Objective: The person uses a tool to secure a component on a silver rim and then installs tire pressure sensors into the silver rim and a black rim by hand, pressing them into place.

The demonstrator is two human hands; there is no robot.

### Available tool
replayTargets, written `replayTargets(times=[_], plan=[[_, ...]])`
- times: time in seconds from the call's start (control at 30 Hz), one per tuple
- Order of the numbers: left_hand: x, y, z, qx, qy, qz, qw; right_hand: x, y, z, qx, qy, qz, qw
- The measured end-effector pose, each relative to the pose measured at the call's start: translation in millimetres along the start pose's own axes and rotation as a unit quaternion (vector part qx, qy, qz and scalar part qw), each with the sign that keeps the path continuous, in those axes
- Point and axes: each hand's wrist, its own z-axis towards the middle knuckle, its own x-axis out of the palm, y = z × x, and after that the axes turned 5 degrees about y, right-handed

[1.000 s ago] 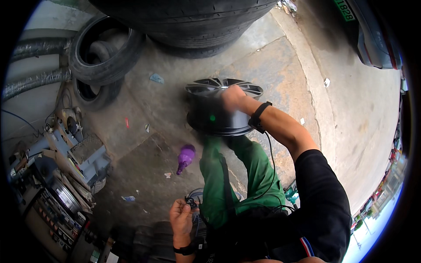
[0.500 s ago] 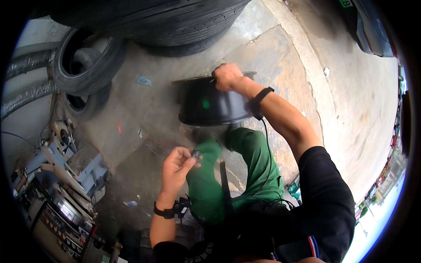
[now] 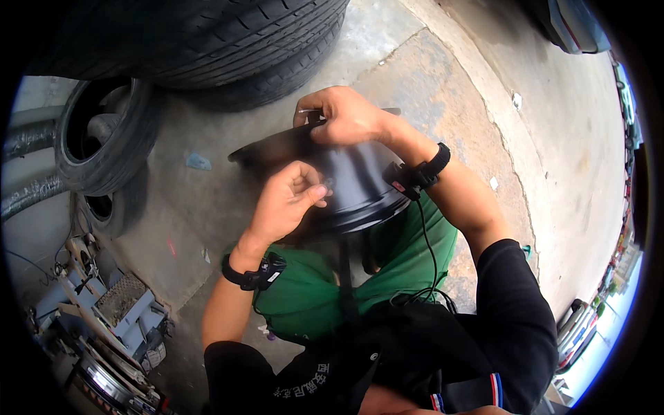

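Note:
A black wheel rim [image 3: 366, 194] is tilted above my knees. My right hand [image 3: 332, 121] is closed on its upper edge, fingers curled over it. My left hand [image 3: 290, 197] is pinched on a small object at its fingertips, too small and blurred to make out, in front of the rim's lower barrel. A band with a small dark device sits on each wrist, and a cable runs down from the right one over my green trousers [image 3: 290, 290].
A tall stack of tyres [image 3: 228, 34] stands at the top, with loose tyres [image 3: 138, 124] at the left. A metal machine with trays [image 3: 117, 304] is at the lower left. A blue scrap [image 3: 198, 161] lies on the concrete floor [image 3: 449, 97]. A car [image 3: 574, 24] shows at the upper right.
My left hand has risen from beside my leg to in front of the rim. The rim has tilted, and my right hand has moved up and left with it. My view has shifted.

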Motion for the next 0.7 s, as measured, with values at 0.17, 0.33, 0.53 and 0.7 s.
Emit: replayTargets(times=[0.17,0.33,0.53,0.7], plan=[[4.2,18.4,11.2,0.038,0.007,0.000,0.999,11.9,-13.5,-4.5,-0.047,-0.152,0.089,0.983],[6.4,34.0,4.9,0.100,-0.009,-0.012,0.995,30.0,4.9,-64.3,0.003,-0.439,0.042,0.897],[5.6,34.0,8.8,0.112,-0.014,-0.076,0.991,82.2,-10.2,-100.8,0.114,-0.366,-0.108,0.917],[13.2,35.1,11.6,0.126,-0.010,-0.058,0.990,93.3,-17.1,-90.5,0.132,-0.382,-0.151,0.902]])
